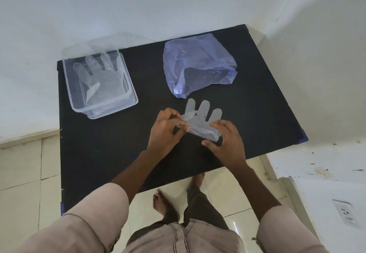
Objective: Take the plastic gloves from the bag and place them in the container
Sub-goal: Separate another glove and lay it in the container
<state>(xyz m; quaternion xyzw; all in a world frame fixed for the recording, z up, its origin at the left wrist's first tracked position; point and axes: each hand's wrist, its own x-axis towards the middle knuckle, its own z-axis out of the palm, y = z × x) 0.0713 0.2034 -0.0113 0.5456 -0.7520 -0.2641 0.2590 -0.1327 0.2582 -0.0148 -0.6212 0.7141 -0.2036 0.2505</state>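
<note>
**Second glove in both hands, centre frame**

My left hand (pixel 166 126) and right hand (pixel 227 141) each keep a narrow grip on a clear plastic glove (pixel 200 118), low over the black counter (pixel 111 149). One glove (pixel 99 78) already lies in the container (pixel 130 102), upper left. Bag (pixel 198 64) upper centre. Risk: thin film slips or clings, misses the tub. White walls, tiled floor.

A black tabletop (pixel 111 153) stands against a white wall (pixel 138 5), its far edge touching it. Cream floor tiles (pixel 19 173) lie below its near edge. A white wall socket (pixel 345 213) sits past the near right corner.
</note>
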